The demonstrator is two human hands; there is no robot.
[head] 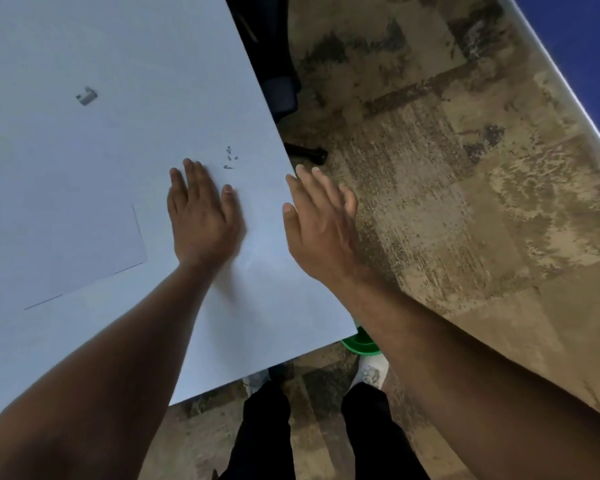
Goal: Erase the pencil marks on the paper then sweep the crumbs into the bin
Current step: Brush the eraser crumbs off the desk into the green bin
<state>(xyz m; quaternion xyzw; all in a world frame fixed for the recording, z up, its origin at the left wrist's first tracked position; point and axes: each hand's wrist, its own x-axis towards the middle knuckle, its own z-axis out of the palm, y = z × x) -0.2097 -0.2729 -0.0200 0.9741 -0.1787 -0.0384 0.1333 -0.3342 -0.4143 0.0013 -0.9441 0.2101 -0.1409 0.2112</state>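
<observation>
A small cluster of dark eraser crumbs (230,158) lies on the white table (125,50) close to its right edge. My left hand (201,213) rests flat on the table just below and left of the crumbs, fingers together, holding nothing. My right hand (321,220) hovers open just past the table's right edge, palm down and fingers spread, empty. A white sheet of paper (59,244) lies at the left, its lower right corner near my left wrist. A small grey eraser (87,96) sits further back on the table. A green bin (361,342) shows partly under the table's near right corner, mostly hidden by my right forearm.
The floor to the right is mottled brown carpet (447,168). A dark office chair base (281,95) stands beyond the table's right edge. My legs in black trousers and white shoes (371,370) are below the table's front edge. A blue wall (582,36) is at the top right.
</observation>
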